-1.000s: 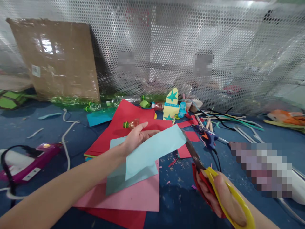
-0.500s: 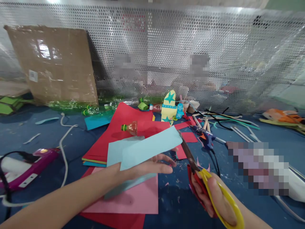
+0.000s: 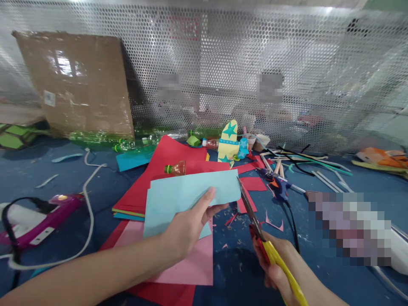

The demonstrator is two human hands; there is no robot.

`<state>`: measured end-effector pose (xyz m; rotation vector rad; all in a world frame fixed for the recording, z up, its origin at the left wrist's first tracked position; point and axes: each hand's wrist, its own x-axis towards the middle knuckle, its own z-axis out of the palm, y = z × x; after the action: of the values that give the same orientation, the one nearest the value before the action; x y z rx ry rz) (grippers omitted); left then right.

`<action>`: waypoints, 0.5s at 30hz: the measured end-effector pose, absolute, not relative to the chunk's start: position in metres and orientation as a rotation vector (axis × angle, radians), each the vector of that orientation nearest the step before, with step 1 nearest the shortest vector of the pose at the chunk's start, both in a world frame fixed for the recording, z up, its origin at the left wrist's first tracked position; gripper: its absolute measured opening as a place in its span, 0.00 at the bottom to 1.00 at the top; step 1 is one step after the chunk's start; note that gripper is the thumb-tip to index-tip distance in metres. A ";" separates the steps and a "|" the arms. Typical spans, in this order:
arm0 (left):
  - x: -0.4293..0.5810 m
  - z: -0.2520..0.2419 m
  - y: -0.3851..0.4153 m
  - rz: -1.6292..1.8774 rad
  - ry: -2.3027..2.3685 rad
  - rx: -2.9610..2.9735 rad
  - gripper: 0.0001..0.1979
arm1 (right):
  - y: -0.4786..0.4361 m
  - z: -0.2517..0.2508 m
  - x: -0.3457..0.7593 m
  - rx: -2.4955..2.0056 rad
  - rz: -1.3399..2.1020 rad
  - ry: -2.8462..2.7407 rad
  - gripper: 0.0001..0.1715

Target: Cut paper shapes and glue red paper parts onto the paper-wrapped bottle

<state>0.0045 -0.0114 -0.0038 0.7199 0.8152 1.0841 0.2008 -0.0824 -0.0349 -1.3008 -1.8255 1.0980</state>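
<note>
My left hand [image 3: 194, 221] pinches a light blue paper strip [image 3: 188, 189], thumb on top and fingers underneath. Behind and below it lies a wider light blue sheet [image 3: 159, 216], over pink paper [image 3: 191, 267]. In my right hand [image 3: 277, 263] are scissors [image 3: 255, 219] with yellow and red handles. Their blades point up and left, the tips right by the strip's right end; whether they touch it I cannot tell. Just beyond the strip rests a bottle wrapped in red paper [image 3: 207, 166], its green-capped neck [image 3: 175, 168] showing.
A red paper stack [image 3: 140, 187] lies behind the strip. Back centre stands a yellow star-decorated craft [image 3: 229, 144]. To the right are a blue glue gun [image 3: 279, 187] and scattered sticks. A purple power strip [image 3: 47, 221] and white cord [image 3: 92, 204] lie left.
My left thumb has come over the light blue strip, which now lies more level and faces me. The scissors have turned more edge-on, and their blades look closer together.
</note>
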 end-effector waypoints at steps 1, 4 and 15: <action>0.004 -0.007 -0.012 1.078 0.840 0.720 0.14 | -0.083 -0.036 0.200 -1.293 1.080 -1.830 0.37; 0.001 -0.018 -0.014 1.021 0.880 0.771 0.18 | -0.084 -0.043 0.199 -1.234 1.051 -1.817 0.39; -0.009 -0.029 -0.016 0.825 0.901 1.066 0.27 | -0.095 -0.021 0.199 -1.193 0.940 -1.926 0.36</action>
<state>-0.0085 -0.0155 -0.0294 1.0658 0.9008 0.8249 0.1987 -0.0953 -0.0208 -1.1928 -1.9265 0.9398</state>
